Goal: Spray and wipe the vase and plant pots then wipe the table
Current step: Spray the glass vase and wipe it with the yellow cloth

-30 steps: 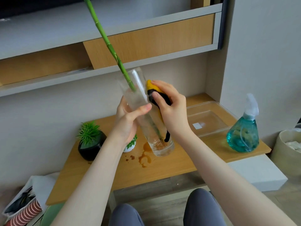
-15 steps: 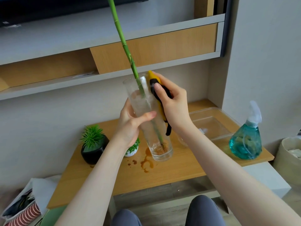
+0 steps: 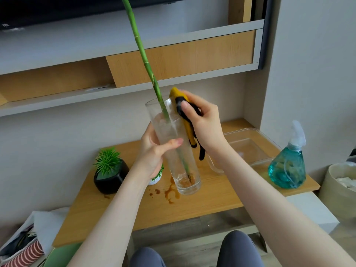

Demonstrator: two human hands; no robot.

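I see a light wooden table [image 3: 212,205] with brown spill stains [image 3: 171,193] under grey-and-wood wall shelves [image 3: 173,60]. Held above its centre, my left hand [image 3: 154,153] grips the tall clear glass vase [image 3: 173,143] holding a green bamboo stalk [image 3: 142,54]; my right hand [image 3: 204,122] clamps a yellow-and-black cloth [image 3: 187,122] against the vase's 2 o'clock side.

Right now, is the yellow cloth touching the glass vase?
Touching. The head view shows the right hand pressing the yellow cloth against the glass vase side.

Two bare arms, no sleeves. Left hand [image 3: 154,151] and right hand [image 3: 204,124] without rings. Grey trousers [image 3: 238,249] on knees, near edge.
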